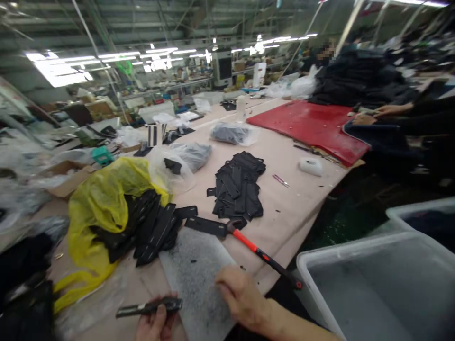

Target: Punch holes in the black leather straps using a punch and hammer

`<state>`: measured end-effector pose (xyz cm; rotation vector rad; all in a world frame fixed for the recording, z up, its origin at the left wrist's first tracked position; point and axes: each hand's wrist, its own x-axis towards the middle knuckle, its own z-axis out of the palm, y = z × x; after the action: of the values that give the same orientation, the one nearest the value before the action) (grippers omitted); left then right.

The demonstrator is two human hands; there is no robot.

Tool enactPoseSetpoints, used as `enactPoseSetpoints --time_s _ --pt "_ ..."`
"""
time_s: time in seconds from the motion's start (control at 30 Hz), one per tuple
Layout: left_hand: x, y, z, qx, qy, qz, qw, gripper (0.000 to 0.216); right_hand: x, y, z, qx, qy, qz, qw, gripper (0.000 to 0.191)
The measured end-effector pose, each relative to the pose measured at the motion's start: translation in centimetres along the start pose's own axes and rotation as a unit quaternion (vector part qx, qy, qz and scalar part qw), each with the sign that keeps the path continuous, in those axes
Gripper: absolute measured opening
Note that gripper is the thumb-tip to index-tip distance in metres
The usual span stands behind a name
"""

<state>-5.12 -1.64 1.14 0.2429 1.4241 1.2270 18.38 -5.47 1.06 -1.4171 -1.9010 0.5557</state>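
My left hand [159, 319] grips a narrow dark strip [142, 309] between thumb and fingers, near the front edge of the table. Over the worn grey board [199, 270], my right hand [241, 296] is closed with its fingers curled in; whatever it may hold is hidden. Beyond the board lies a long tool with a red and black handle [265, 255], its dark head beside a flat black piece [206, 226]. Several black slotted pieces [156, 232] spill from a yellow plastic bag [103, 199] on the left. A heap of similar black pieces [238, 187] lies mid-table.
Small snips [280, 180] and a white roll [311, 166] lie to the right. A red sheet [309, 123] covers the far table, near another person's hands [377, 113]. Pale plastic bins [377, 284] stand at the lower right. Clear bags [232, 134] lie farther back.
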Motion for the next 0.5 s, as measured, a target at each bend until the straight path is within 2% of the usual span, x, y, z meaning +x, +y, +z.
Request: enactPoseSetpoints --time_s 0.07,0.1,0.2,0.3,0.4,0.5 --pt "-0.6 -0.9 0.3 0.031 -0.033 0.057 0.997 0.064 0.9 2.0 -1.5 0.021 0.063 0.077 0.995 0.020" --pt "-0.9 -1.3 0.8 0.054 -0.043 0.086 0.994 0.069 1.7 2.8 -2.2 0.014 0.067 0.093 0.993 0.018" --pt "-1.3 -2.1 2.6 0.107 -0.063 0.151 0.981 0.069 4.7 4.4 -3.2 -0.063 0.035 0.114 0.991 0.019" --pt "-0.9 -2.4 4.6 0.129 -0.087 0.181 0.971 0.060 8.4 5.2 -3.3 -0.152 -0.002 0.146 0.978 0.026" --pt "-0.2 -2.4 6.3 0.138 -0.105 0.197 0.965 0.051 11.3 6.6 -3.7 -0.162 -0.024 0.172 0.971 0.032" --pt "0.7 -2.3 7.2 0.133 -0.098 0.202 0.965 0.048 12.5 8.2 -4.3 -0.157 -0.042 0.186 0.969 0.038"
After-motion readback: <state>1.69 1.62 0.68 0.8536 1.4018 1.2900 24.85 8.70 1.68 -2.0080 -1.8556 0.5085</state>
